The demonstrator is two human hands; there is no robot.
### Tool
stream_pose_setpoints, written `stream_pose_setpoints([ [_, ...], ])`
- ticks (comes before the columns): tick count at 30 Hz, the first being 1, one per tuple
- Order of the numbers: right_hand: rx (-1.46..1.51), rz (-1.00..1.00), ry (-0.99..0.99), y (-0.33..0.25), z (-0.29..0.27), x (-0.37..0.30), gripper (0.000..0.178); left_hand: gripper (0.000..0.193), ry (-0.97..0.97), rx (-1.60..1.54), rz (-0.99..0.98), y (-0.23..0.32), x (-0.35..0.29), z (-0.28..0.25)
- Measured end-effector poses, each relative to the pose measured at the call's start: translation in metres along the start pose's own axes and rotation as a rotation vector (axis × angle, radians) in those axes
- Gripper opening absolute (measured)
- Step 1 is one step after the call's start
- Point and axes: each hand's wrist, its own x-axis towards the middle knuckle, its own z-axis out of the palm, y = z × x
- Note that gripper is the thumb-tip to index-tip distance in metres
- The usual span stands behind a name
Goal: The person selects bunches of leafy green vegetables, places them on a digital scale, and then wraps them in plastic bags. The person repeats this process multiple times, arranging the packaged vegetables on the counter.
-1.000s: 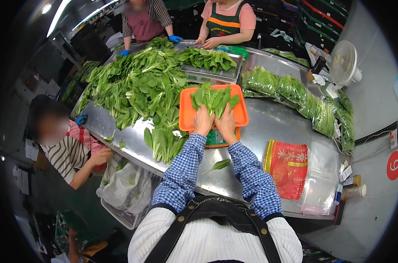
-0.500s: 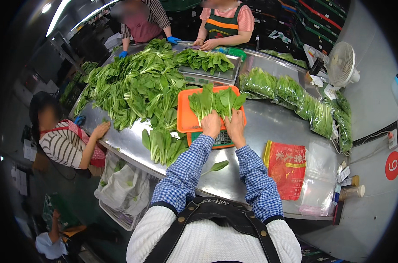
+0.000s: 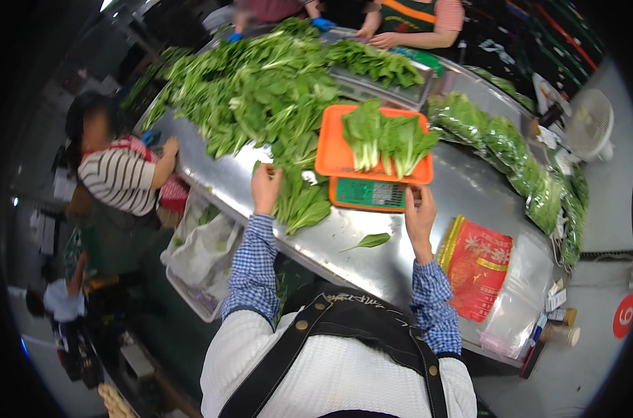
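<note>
Our left hand (image 3: 266, 188) is mid-frame, fingers loosely curled on the loose greens (image 3: 299, 198) by the steel table (image 3: 372, 268) edge. Our right hand (image 3: 419, 212) is empty, fingers relaxed, beside the green scale (image 3: 367, 194). The orange tray (image 3: 330, 150) on it holds the bunch (image 3: 389, 139), likely for weighing.

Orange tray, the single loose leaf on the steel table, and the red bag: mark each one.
orange tray (image 3: 330, 150), head view, on its bare left side beside the greens.
loose leaf (image 3: 372, 241), head view, on the middle of the leaf blade.
red bag (image 3: 478, 268), head view, on the middle of its printed front.
</note>
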Motion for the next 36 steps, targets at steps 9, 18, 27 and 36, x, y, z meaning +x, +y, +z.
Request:
stream_pose_setpoints([
  [9, 0.165, 0.401, -0.956, 0.037, 0.123, -0.104, 0.042, 0.079, -0.405, -0.009, -0.384, -0.114, -0.026, -0.014],
  [18, 0.420, 0.525, -0.665, 0.029, 0.217, -0.118, 0.044, 0.046, -0.755, -0.132, -0.521, -0.071, -0.024, -0.024],
  [27, 0.162, 0.455, -0.546, 0.028, 0.232, -0.118, 0.059, 0.066, -0.771, -0.662, -0.555, -0.052, -0.048, -0.013],
  [36, 0.162, 0.411, -0.666, 0.023, 0.209, -0.106, 0.053, 0.063, -0.590, -0.725, -0.666, -0.029, -0.069, -0.003],
])
